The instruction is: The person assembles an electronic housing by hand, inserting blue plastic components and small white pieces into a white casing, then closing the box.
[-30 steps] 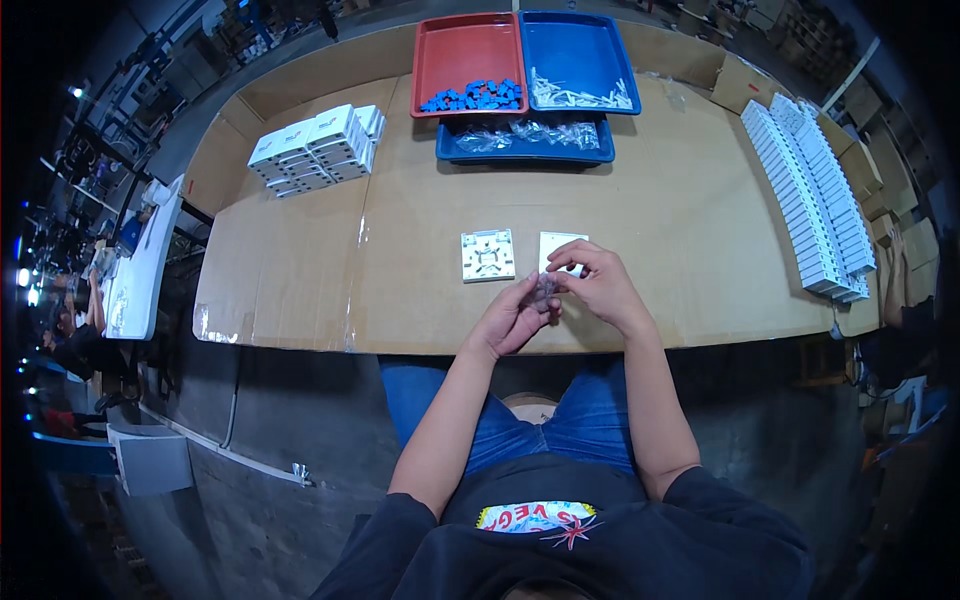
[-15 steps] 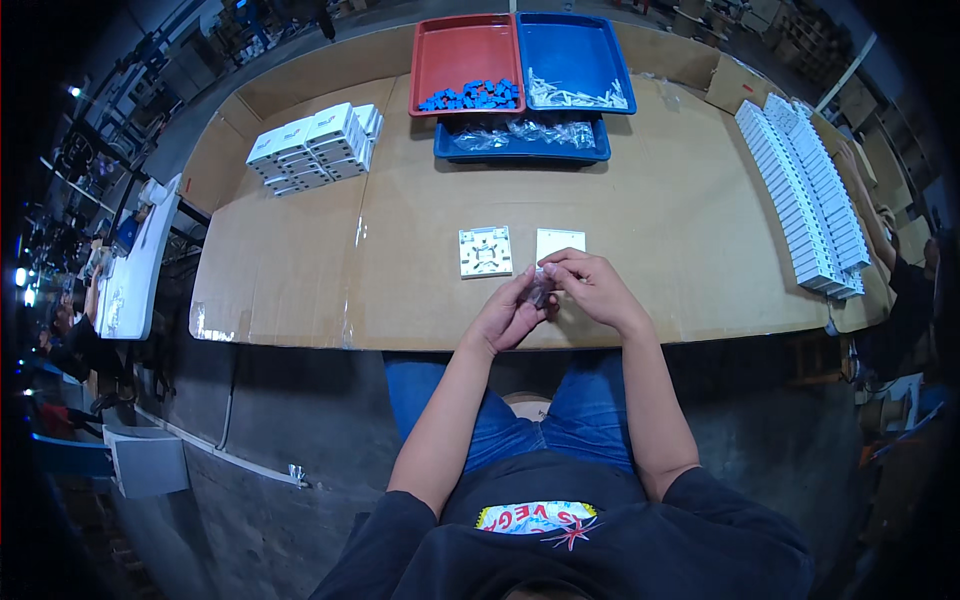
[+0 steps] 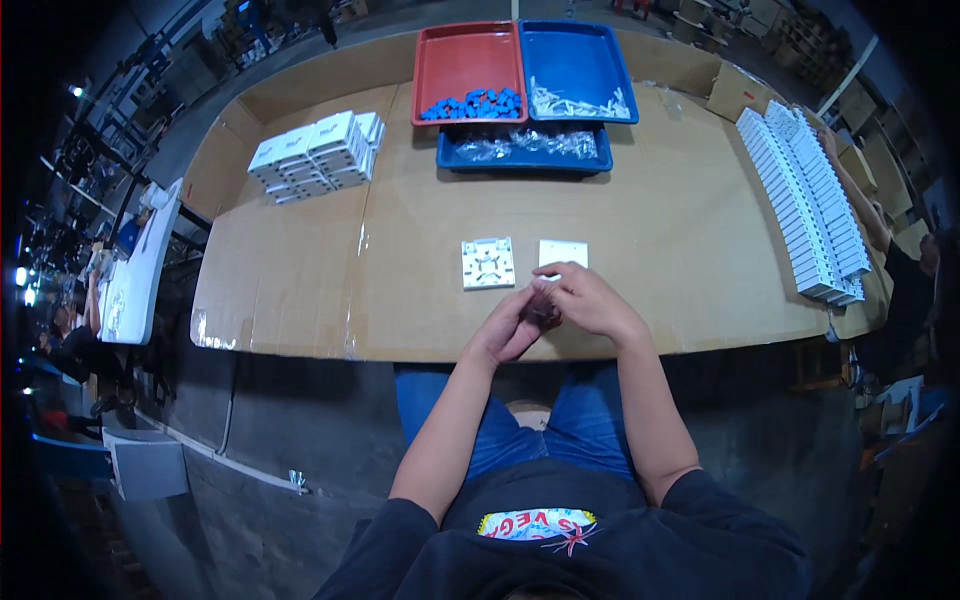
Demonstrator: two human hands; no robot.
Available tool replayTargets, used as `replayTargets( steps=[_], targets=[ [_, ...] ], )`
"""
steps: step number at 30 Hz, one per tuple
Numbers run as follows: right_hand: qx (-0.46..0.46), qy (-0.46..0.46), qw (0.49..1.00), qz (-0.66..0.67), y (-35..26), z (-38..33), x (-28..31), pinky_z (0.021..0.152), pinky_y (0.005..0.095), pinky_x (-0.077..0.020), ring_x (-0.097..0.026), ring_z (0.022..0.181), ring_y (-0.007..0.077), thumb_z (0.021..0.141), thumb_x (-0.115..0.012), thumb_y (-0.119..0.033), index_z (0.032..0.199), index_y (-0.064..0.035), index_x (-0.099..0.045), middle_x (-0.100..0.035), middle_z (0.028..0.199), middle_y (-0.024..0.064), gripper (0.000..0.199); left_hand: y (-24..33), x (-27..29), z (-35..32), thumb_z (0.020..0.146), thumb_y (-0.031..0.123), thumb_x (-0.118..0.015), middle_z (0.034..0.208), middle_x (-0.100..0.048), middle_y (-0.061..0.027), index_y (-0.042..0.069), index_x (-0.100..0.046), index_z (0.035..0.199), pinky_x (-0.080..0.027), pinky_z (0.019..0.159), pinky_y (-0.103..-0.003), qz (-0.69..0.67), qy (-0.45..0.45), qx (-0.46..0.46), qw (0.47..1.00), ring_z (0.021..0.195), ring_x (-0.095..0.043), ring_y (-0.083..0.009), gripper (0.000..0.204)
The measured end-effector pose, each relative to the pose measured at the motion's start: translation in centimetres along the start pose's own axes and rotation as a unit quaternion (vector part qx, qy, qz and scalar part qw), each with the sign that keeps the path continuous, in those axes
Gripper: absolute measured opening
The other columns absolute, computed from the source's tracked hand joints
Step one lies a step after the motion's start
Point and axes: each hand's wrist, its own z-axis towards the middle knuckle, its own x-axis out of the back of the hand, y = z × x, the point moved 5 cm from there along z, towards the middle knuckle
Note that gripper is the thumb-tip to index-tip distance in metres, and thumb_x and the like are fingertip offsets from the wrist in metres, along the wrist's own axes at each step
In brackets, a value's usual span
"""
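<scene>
Close to the table's near edge, my left hand (image 3: 508,328) and my right hand (image 3: 592,303) meet over a small clear plastic bag (image 3: 541,309). The left hand cups it from below, fingers curled around it. The thumb and fingers of my right hand pinch at its top; the bag's contents are too small and covered to make out. Just beyond my hands lies an open square white box base (image 3: 488,264) with a cross-like moulded inside. Beside it on the right is a plain white square cover (image 3: 564,252), its near edge partly behind my right fingers.
At the back stand a red tray (image 3: 468,62) with blue pieces, a blue tray (image 3: 575,65) with slim white pieces, and a lower blue tray (image 3: 525,166) of clear bags. White boxes (image 3: 318,150) are stacked left; long rows of white units (image 3: 800,205) line the right, near another person's arm (image 3: 858,190).
The view has shifted slightly, so the table sits a little lower. My hands have drawn closer together around the plastic bag, my right fingers now covering more of its top.
</scene>
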Motion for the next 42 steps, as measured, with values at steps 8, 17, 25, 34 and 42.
replayTargets(
  steps=[8, 17, 25, 34, 42],
  targets=[
    [-0.033, -0.02, 0.998, 0.042, 0.1, 0.7, 1.3, 0.085, 0.0336, -0.0564, -0.071, 0.095, 0.02, 0.11, -0.056, -0.031, 0.127, 0.0024, -0.069, -0.075, 0.105, 0.015, 0.04, 0.4, -1.6, -0.2, 0.111, 0.042, -0.05, 0.117, -0.068, -0.0078, 0.005, -0.06, 0.134, -0.053, 0.095, -0.037, -0.037, 0.021, -0.001, 0.999, 0.098, -0.066, -0.0171, 0.044],
    [0.132, 0.298, 0.944, -0.049, 3.0, 14.2, 14.3, 0.078, 0.0351, -0.055, -0.072, 0.087, 0.0216, 0.099, -0.067, -0.018, 0.111, -0.0013, -0.074, -0.077, 0.093, 0.0128, 0.021, 1.0, -1.9, 0.2, 0.113, 0.045, -0.04, 0.113, -0.069, -0.0092, -0.004, -0.053, 0.143, -0.054, 0.087, -0.035, -0.095, 0.004, 0.014, 0.995, 0.092, -0.066, -0.0182, 0.059],
    [0.106, 0.355, 0.866, -0.335, 2.4, 25.9, 19.7, 0.089, 0.0478, -0.0559, -0.072, 0.1, 0.0353, 0.094, -0.069, -0.019, 0.117, -0.0098, -0.075, -0.076, 0.106, 0.0161, 0.026, 0.8, -1.7, 0.1, 0.113, 0.045, -0.04, 0.113, -0.067, -0.0102, -0.005, -0.051, 0.145, -0.053, 0.088, -0.036, -0.119, 0.005, 0.015, 0.993, 0.093, -0.064, -0.0197, 0.059],
    [0.005, 0.326, 0.899, -0.291, 6.0, 30.0, 21.7, 0.092, 0.0476, -0.0532, -0.073, 0.103, 0.0311, 0.09, -0.073, -0.027, 0.101, -0.016, -0.081, -0.078, 0.101, 0.0109, 0.018, 0.9, -2.0, 0.2, 0.113, 0.045, -0.04, 0.115, -0.065, -0.0109, -0.005, -0.051, 0.145, -0.051, 0.09, -0.037, -0.11, 0.014, 0.016, 0.994, 0.095, -0.06, -0.0208, 0.06],
    [0.139, 0.33, 0.912, 0.2, 4.4, 25.5, 22.1, 0.076, 0.0271, -0.0498, -0.065, 0.081, 0.0105, 0.094, -0.075, -0.02, 0.1, -0.0026, -0.079, -0.078, 0.094, 0.0021, 0.019, 0.7, -1.5, 0.0, 0.113, 0.045, -0.04, 0.116, -0.066, -0.0105, -0.004, -0.05, 0.145, -0.052, 0.091, -0.038, -0.121, 0.008, 0.014, 0.993, 0.094, -0.061, -0.0208, 0.06]
  ],
)
